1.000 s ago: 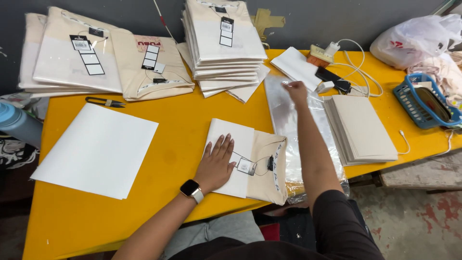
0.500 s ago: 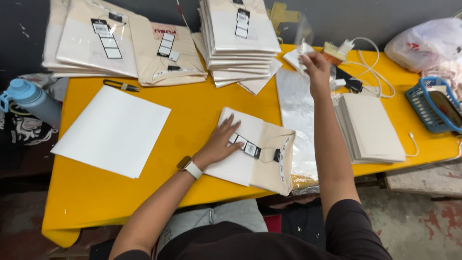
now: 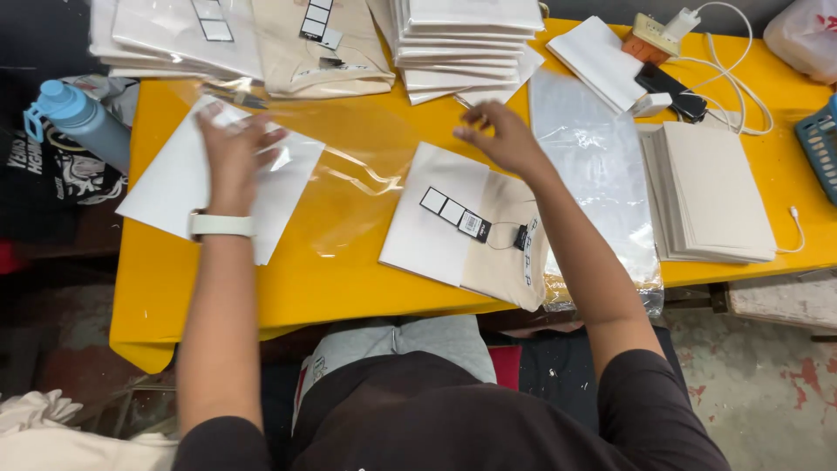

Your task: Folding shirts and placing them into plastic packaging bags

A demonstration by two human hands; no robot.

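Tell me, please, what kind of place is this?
Probably a garment packing workshop. Stacks of folded cream garments in clear bags crowd the yellow table, a folded cream garment with a black-and-white hang tag lies ready, and both hands hold a clear plastic bag.

A yellow table [image 3: 218,301] fills most of the view, its near edge rounded at the left corner. Beyond its far side stands a dark grey wall [image 3: 602,7]. Below the table on the right lies a worn concrete floor [image 3: 767,392], grey with reddish flecks and scuffed patches. On the left the floor [image 3: 52,331] is darker and shadowed. A pale slab or step [image 3: 785,301] sits just under the table's right end. The light is even and soft, casting faint shadows across the tabletop.
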